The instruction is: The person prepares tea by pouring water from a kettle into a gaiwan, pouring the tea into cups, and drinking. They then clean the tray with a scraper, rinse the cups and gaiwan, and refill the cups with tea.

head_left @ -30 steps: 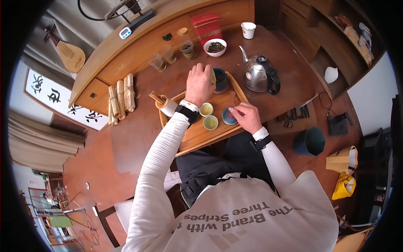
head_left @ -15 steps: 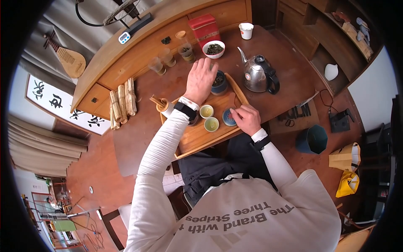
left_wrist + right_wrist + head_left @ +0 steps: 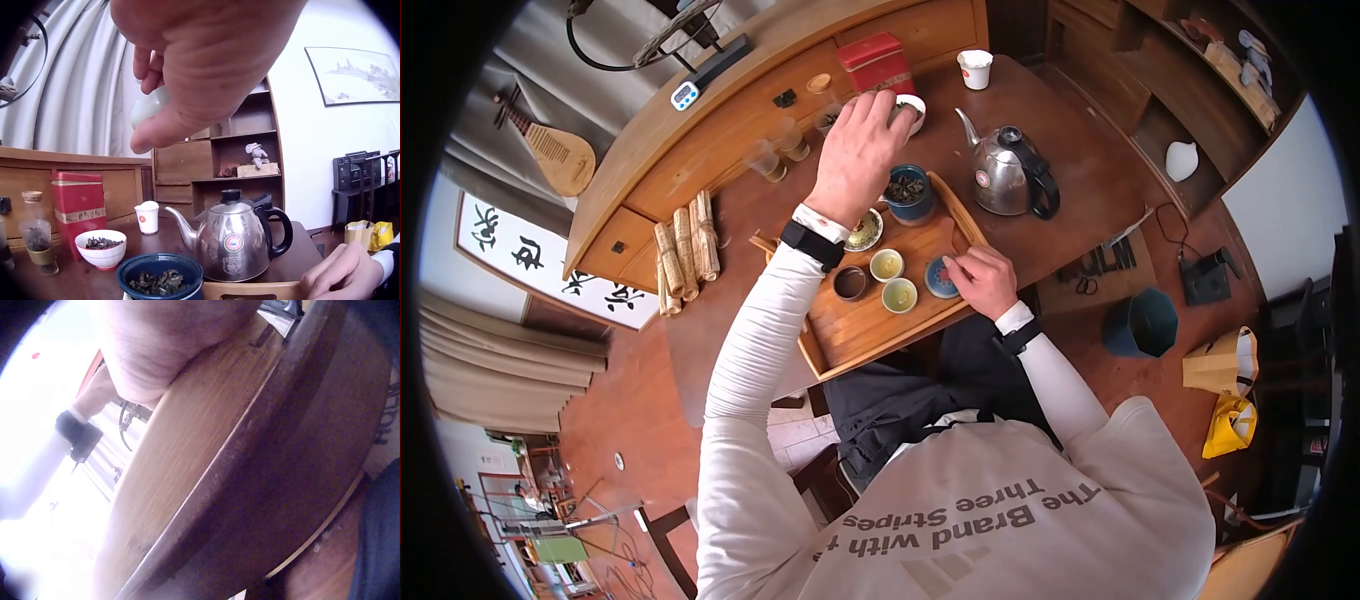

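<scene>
My left hand [image 3: 855, 160] is raised above the back of the tray, its fingers curled round a small pale green cup [image 3: 149, 106] that the hand hides in the head view. Under it stands a dark blue tea pot [image 3: 910, 196], uncovered, with wet dark leaves inside. My right hand [image 3: 985, 278] rests at the tray's near right edge, thumb and fingertips pinching a round blue lid [image 3: 938, 281] with a reddish mark. Between the hands, two cups, a back cup [image 3: 886, 264] and a front cup [image 3: 900, 295], hold pale yellow liquid.
On the wooden tray [image 3: 855, 335] are also a dark brown cup [image 3: 851, 283] and a pale dish [image 3: 864, 232]. A steel kettle [image 3: 1000, 178] stands to the right. Behind are a white bowl [image 3: 100, 249] of leaves, a red tin [image 3: 876, 62] and a paper cup [image 3: 975, 70].
My left hand has risen away from the blue pot with the pale cup, up and slightly left, uncovering the pot, the dish and the brown cup. My right hand has stayed at the lid.
</scene>
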A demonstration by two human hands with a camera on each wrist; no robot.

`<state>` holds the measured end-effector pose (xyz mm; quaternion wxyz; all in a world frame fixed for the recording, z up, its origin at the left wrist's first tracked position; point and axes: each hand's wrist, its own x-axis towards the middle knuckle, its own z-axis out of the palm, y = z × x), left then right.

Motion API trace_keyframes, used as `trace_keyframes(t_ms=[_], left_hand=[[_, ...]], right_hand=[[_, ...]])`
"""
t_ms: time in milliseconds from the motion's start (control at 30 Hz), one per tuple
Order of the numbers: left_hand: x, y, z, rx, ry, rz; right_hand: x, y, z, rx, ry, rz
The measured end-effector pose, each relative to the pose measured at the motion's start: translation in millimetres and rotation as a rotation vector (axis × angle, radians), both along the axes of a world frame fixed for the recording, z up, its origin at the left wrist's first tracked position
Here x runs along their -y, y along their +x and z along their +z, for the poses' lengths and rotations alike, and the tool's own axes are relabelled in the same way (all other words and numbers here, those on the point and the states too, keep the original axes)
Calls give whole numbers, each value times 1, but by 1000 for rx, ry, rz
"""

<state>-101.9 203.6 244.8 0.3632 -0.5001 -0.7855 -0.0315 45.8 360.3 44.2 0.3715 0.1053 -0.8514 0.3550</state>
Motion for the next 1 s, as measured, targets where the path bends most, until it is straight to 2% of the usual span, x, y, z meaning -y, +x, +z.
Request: trace_keyframes(t_ms=[100, 233, 300, 433, 533, 567, 633, 733, 800, 1000], left_hand=[[-2, 0, -9, 8, -29, 12], [0, -3, -55, 11, -118, 19], [6, 0, -65, 91, 65, 42], [28, 30, -54, 459, 335, 293], [54, 67, -73, 671, 485, 293], [65, 83, -85, 811, 562, 342], [82, 115, -110, 941, 613, 448], [104, 157, -149, 854, 623, 477], [112, 176, -164, 890, 574, 680], [125, 184, -191, 812, 554, 787]], right_hand=[[-1, -1, -1, 1, -8, 6], [1, 2, 0, 13, -2, 6], [0, -1, 1, 17, -18, 0], [-1, -1, -2, 3, 3, 10], [-2, -3, -1, -5, 7, 17], [-2, -2, -2, -5, 4, 22], [-3, -3, -1, 4, 5, 25], [-3, -3, -4, 16, 6, 36], [-2, -4, -5, 4, 14, 36], [-2, -3, 0, 22, 26, 30]])
